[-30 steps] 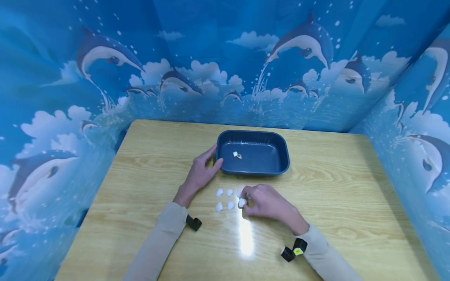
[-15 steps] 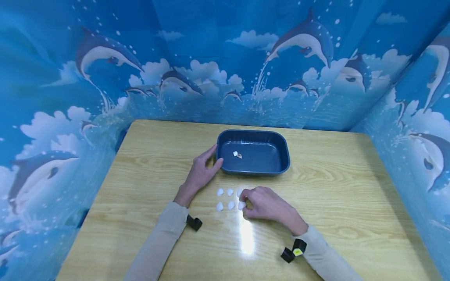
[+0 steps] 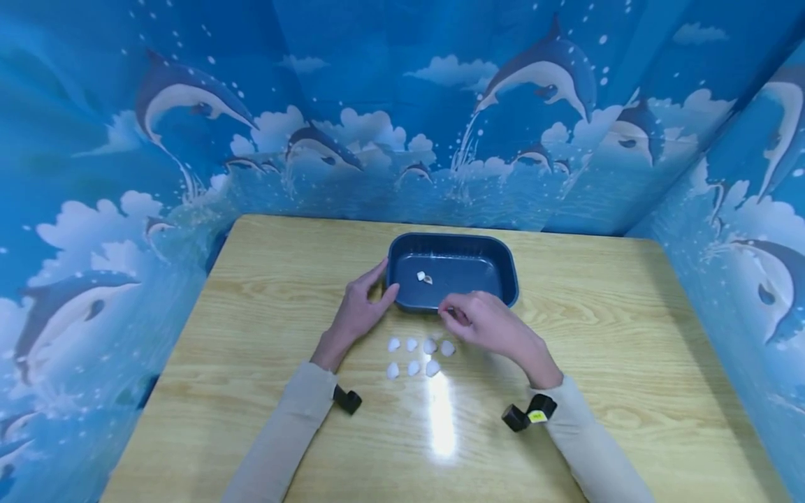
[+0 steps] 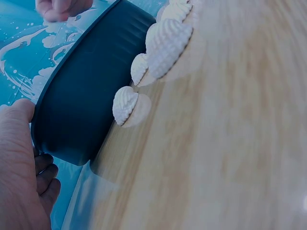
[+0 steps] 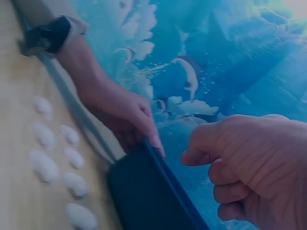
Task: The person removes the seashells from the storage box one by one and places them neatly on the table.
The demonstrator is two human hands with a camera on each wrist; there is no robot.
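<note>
At the basin's left end my left hand (image 3: pixel 360 307) holds the dark blue basin (image 3: pixel 453 308), its thumb at the rim in the left wrist view. My right hand (image 3: pixel 487 321) hovers over the near rim, fingers loosely curled with nothing visible in them. Inside the basin lie a small white piece (image 3: pixel 421 276) and a brownish one (image 3: pixel 428 280), too small to tell exactly. Several white ribbed seashells sit in two rows before the basin, among them a back-row shell (image 3: pixel 448 348) and a front-row shell (image 3: pixel 432 368). Ribbing shows on a shell (image 4: pixel 125 104) in the left wrist view.
Everything stands on a light wooden table (image 3: pixel 597 335). A blue curtain (image 3: pixel 390 188) with dolphins hangs behind its far edge and along the sides. A bright reflection lies on the wood in front of the shells.
My right hand has let go of the shell at the right end of the front row and moved up to the basin's near rim. The left hand has stayed put.
</note>
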